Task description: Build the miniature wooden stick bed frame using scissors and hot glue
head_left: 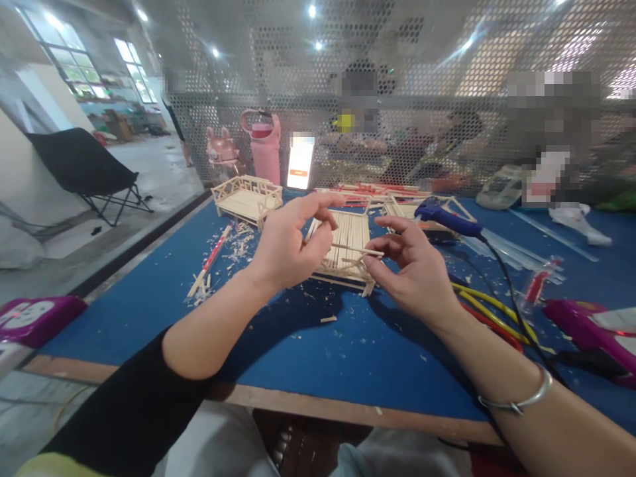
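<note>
A thin wooden stick (355, 249) lies level between my two hands, above a small model bench (348, 232) built of pale sticks. My left hand (295, 242) is closed, its thumb and curled fingers at the stick's left end. Around the right end, the thumb and fingers of my right hand (415, 268) pinch the stick, close to the front rail of the bench. Part of the bench's left side is hidden behind my left hand. A short stick offcut (328, 319) rests on the blue tabletop (298, 371) in front.
Another stick model (248, 199) stands back left, near a pink bottle (265, 149) and a lit phone (301, 161). A blue glue gun (450, 217) lies right, its cord trailing past yellow-handled pliers (491, 308). Clear glue sticks (521, 248) lie beyond. A perforated screen (278, 79) borders the back.
</note>
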Tool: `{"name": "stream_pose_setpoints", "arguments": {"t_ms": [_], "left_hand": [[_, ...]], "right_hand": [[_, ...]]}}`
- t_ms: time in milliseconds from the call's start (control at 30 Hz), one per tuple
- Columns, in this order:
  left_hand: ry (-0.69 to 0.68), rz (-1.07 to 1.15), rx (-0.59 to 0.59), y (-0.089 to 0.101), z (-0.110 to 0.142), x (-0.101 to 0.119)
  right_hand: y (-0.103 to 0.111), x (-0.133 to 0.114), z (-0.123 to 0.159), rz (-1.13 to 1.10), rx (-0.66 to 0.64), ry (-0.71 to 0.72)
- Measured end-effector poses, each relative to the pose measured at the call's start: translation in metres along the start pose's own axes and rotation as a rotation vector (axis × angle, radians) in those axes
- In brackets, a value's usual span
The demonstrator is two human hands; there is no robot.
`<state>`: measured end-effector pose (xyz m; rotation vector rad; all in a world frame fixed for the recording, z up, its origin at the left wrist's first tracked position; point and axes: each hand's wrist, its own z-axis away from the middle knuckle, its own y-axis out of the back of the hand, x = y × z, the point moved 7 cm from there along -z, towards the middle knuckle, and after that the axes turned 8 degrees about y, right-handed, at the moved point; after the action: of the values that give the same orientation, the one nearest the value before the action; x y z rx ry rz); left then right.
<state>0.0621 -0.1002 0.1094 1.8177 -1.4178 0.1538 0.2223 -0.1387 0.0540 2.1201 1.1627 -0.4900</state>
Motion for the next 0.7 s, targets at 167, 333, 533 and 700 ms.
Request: {"name": "stream_pose_setpoints", "arguments": {"t_ms": [167,333,533,700], "left_hand": [[0.005,0.036,0.090,0.004,-0.001,-0.007],[0.112,0.057,0.213,0.016,-0.003,-0.019],[0.116,0.120,0.309,0.029,-0.007,-0.029],[0.084,0.162,0.253,0.027,-0.011,-0.038]], "right_hand": [[0.005,-0.005,0.001,-0.090,0.007,0.022],[0.018,-0.008,0.001,-0.061,0.094,0.043],[0.030,-0.005,0.001,-0.041,0.256,0.018],[0.033,-0.002,0.001,-0.041,0.289,0.002]]}}
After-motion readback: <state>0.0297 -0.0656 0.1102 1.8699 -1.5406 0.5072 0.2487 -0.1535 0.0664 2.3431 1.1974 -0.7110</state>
